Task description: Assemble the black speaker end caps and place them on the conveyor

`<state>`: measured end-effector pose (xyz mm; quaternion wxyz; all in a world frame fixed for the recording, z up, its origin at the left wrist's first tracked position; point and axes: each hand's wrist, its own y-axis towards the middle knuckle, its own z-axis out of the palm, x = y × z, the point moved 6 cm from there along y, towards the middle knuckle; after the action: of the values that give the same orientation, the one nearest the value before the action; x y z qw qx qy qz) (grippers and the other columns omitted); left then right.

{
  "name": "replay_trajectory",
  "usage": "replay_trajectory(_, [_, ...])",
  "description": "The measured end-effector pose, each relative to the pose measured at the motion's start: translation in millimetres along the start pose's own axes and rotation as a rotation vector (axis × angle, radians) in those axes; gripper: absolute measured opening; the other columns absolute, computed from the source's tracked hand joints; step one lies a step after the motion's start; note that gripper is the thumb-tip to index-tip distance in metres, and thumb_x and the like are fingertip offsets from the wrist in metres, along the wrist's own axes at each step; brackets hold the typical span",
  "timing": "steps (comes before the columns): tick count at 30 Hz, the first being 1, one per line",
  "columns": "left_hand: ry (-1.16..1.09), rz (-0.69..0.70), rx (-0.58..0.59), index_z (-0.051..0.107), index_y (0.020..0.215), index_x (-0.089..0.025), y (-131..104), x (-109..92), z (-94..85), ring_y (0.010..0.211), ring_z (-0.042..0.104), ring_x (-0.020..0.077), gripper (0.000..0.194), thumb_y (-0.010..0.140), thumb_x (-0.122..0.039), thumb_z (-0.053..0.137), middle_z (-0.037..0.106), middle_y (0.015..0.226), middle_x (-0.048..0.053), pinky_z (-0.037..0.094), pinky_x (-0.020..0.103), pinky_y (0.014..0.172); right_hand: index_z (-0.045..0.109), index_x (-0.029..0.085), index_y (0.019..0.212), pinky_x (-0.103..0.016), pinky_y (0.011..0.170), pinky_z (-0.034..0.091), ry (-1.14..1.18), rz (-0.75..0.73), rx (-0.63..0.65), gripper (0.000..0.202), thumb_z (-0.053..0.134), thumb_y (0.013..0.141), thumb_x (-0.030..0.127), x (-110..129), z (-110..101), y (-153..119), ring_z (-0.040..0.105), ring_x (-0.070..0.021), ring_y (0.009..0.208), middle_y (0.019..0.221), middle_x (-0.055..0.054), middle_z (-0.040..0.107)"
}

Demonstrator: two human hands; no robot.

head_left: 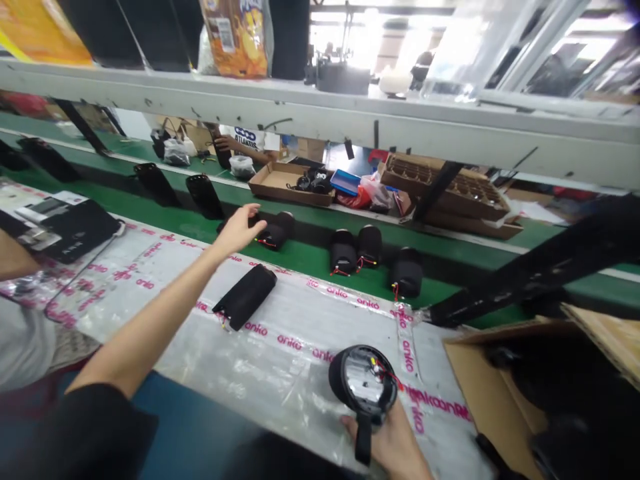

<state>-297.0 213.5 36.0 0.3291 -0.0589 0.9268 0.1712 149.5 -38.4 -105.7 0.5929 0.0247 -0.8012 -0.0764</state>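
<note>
From the right hand [395, 437], open tabletop [313, 317] runs toward eleven o'clock; a black cylinder [246, 296] blocks ten, a cardboard box [473, 387] three, a shelf beam [320, 120] twelve.

A wired cylinder [361, 383] is held in the right hand [393, 437]. The left hand [243, 230] is stretched over the belt [307, 257], near dark cylinders [278, 230].

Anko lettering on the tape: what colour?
The lettering is pink, best seen in the head view.

An orange printed bag [237, 43] stands on the pale shelf [320, 120]. Below, beyond the green belt [305, 248], sit a shallow cardboard box [290, 193], a blue tray [345, 182] and a divided carton [450, 185] — red and clear plastic [367, 195] bunched between the last two.
</note>
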Motion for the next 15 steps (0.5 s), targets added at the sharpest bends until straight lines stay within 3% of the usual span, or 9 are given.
replay_trajectory(3, [0.089,-0.187,-0.016,0.055,0.146,-0.002,57.9,55.2,-12.7,0.145,0.057,0.0495,0.106,0.067,-0.063,0.090,0.059,0.151,0.036,0.043,0.064,0.121,0.073,0.023,0.129,-0.056,0.106,0.064,-0.016,0.047,0.030,0.066,0.091,0.066,0.032,-7.8,16.7,15.1,0.079,-0.0403,0.112,0.118,-0.012,0.082])
replay_trajectory(6, [0.158,-0.330,0.020,0.057,0.144,-0.003,71.4,96.0,-10.5,0.143,0.058,0.0541,0.113,0.055,-0.062,0.096,0.062,0.147,0.038,0.049,0.059,0.117,0.071,0.018,0.126,-0.053,0.104,0.063,-0.023,0.056,0.138,0.066,0.093,0.065,0.034,7.3,37.9,51.6,0.079,-0.0374,0.109,0.117,-0.014,0.081])
replay_trajectory(8, [0.198,-0.396,0.048,0.058,0.144,-0.004,70.3,114.3,-9.0,0.140,0.060,0.0545,0.110,0.057,-0.063,0.093,0.064,0.145,0.037,0.051,0.057,0.113,0.068,0.018,0.130,-0.053,0.110,0.060,0.019,-0.003,0.169,0.073,0.095,0.065,0.035,31.1,60.7,91.4,0.076,-0.0367,0.118,0.127,-0.015,0.079])
replay_trajectory(11, [0.248,-0.446,0.082,0.062,0.141,-0.008,60.9,129.0,-17.8,0.135,0.065,0.0527,0.102,0.062,-0.067,0.088,0.069,0.141,0.032,0.055,0.054,0.108,0.059,0.020,0.140,-0.051,0.115,0.055,0.139,-0.113,0.184,0.085,0.095,0.065,0.035,71.3,110.9,169.8,0.074,-0.0335,0.126,0.138,-0.015,0.076])
replay_trajectory(15, [0.285,-0.421,0.116,0.066,0.138,-0.014,15.1,131.8,-43.0,0.126,0.072,0.0469,0.094,0.064,-0.069,0.085,0.077,0.131,0.023,0.058,0.046,0.101,0.051,0.020,0.145,-0.045,0.112,0.058,0.019,-0.073,0.084,0.088,0.093,0.067,0.027,94.8,178.3,277.1,0.077,-0.0291,0.120,0.133,-0.013,0.078])
